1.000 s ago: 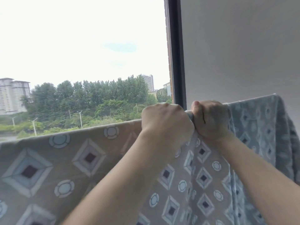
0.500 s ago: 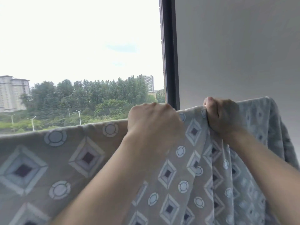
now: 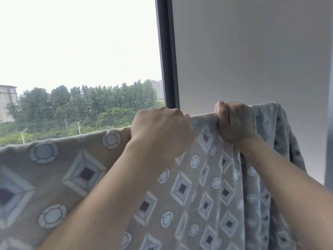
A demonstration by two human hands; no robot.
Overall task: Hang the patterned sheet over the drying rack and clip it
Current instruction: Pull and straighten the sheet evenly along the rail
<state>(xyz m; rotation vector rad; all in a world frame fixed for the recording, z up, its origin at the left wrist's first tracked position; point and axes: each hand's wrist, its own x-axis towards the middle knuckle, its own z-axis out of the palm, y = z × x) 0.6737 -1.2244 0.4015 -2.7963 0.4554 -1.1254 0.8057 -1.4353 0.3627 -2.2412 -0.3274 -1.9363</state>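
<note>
The top edge of the patterned sheet (image 3: 86, 174) is gripped by both hands, the left hand (image 3: 160, 129) at centre and the right hand (image 3: 234, 121) at 3 o'clock of it. The sheet is stretched below a window frame (image 3: 168, 60) at 12 o'clock.

Patterned sheet (image 3: 189, 186) hangs across lower field, top edge running left to right. Left hand (image 3: 160, 130) on top edge at centre; right hand (image 3: 234, 121) on same edge just to its right. Window frame (image 3: 167, 60) behind, wall (image 3: 252, 51) right of it, trees (image 3: 86, 101) beyond.
</note>
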